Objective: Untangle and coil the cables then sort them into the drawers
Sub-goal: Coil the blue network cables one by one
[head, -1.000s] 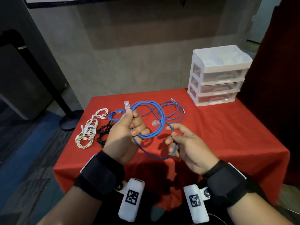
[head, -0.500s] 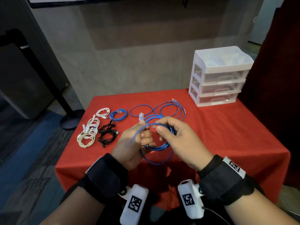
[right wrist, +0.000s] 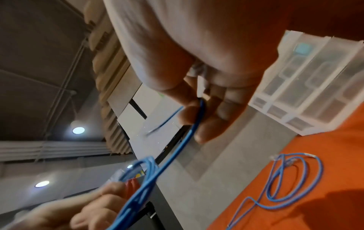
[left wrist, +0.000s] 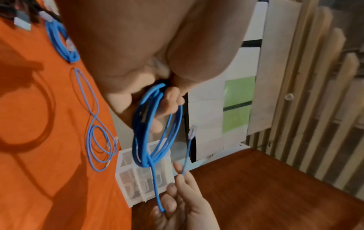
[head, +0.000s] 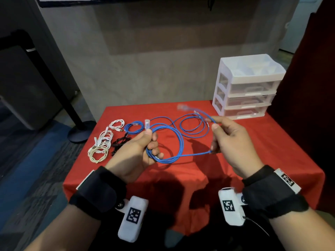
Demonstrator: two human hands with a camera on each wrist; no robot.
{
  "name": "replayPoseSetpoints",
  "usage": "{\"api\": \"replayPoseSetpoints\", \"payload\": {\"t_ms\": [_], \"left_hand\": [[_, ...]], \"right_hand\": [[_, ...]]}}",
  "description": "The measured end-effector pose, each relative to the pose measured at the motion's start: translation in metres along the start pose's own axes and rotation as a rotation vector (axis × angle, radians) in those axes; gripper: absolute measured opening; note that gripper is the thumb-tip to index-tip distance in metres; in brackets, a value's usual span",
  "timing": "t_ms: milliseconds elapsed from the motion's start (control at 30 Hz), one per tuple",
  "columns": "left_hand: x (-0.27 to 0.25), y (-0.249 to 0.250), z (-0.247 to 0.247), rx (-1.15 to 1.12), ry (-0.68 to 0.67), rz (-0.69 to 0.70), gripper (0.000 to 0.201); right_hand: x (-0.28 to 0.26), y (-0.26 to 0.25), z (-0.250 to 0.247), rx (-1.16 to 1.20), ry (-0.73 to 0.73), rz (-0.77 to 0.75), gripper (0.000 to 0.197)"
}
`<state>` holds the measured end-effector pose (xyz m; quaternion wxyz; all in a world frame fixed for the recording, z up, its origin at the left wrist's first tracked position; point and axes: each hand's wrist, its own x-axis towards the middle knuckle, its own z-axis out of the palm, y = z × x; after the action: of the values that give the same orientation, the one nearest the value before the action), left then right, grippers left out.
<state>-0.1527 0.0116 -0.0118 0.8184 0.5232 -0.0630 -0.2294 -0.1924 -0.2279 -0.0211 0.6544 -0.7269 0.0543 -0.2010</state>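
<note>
Above the red worktop [head: 253, 160], your left hand [head: 137, 153] clamps the blue cable [head: 178, 142] coils; your right hand [head: 228, 142] pinches its tail. Light, springy and slick, I judge: grip near the plug.

An office-like or meeting-room interior served as the setting: a small worktop [head: 244, 156] draped in red cloth stood against a grey fabric partition [head: 145, 60], over blue-and-grey carpet tiles [head: 32, 160]. Round recessed ceiling lights [right wrist: 78, 130], slatted wood wall panels [left wrist: 315, 93] and a black stanchion post [head: 54, 82] completed the room.
</note>
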Motion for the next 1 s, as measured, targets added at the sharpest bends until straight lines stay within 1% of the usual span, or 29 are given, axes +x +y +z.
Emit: {"api": "replayPoseSetpoints", "payload": {"t_ms": [100,200,267,333,433,500,533,567,633,700,767,800,867,933,1000], "left_hand": [[-0.006,0.0,0.005,0.122,-0.083,0.076,0.031],[-0.008,0.0,0.009,0.207,-0.129,0.116,0.031],[-0.007,0.0,0.009,0.207,-0.13,0.096,0.031],[-0.006,-0.002,0.011,0.194,-0.13,0.055,0.031],[-0.005,-0.012,0.018,0.18,-0.11,-0.005,0.028],[-0.004,-0.017,0.022,0.109,-0.086,-0.069,0.03],[-0.004,-0.018,0.023,0.065,-0.087,-0.111,0.032],[-0.004,-0.018,0.023,0.041,-0.092,-0.142,0.033],[-0.005,-0.019,0.022,0.069,-0.102,-0.167,0.032],[-0.008,-0.017,0.021,0.087,-0.127,-0.185,0.029],[-0.01,-0.014,0.021,0.088,-0.143,-0.195,0.027],[-0.01,-0.014,0.022,0.102,-0.132,-0.19,0.027],[-0.009,-0.015,0.024,0.152,-0.089,-0.169,0.029],[-0.008,-0.019,0.026,0.178,-0.058,-0.138,0.029],[-0.007,-0.02,0.026,0.2,-0.032,-0.113,0.027]], "right_hand": [[0.001,0.015,0.0,-0.14,-0.03,0.044,0.031],[-0.003,0.023,0.003,-0.227,-0.164,0.041,0.032],[-0.004,0.022,0.005,-0.252,-0.25,0.028,0.032],[-0.005,0.018,0.01,-0.198,-0.321,0.054,0.03],[-0.015,0.007,0.024,-0.033,-0.396,0.126,0.033],[-0.021,0.002,0.033,0.078,-0.367,0.136,0.027],[-0.024,-0.002,0.036,0.13,-0.344,0.14,0.022],[-0.026,-0.004,0.037,0.175,-0.336,0.134,0.02],[-0.029,-0.007,0.034,0.167,-0.367,0.067,0.027],[-0.032,-0.01,0.031,0.049,-0.461,-0.077,0.022],[-0.032,-0.009,0.031,-0.104,-0.536,-0.21,0.031],[-0.031,-0.006,0.033,-0.187,-0.521,-0.261,0.032],[-0.028,-0.001,0.032,-0.28,-0.445,-0.309,0.025],[-0.026,0.001,0.03,-0.309,-0.379,-0.304,0.02],[-0.03,-0.001,0.032,-0.293,-0.362,-0.299,0.019]]}}
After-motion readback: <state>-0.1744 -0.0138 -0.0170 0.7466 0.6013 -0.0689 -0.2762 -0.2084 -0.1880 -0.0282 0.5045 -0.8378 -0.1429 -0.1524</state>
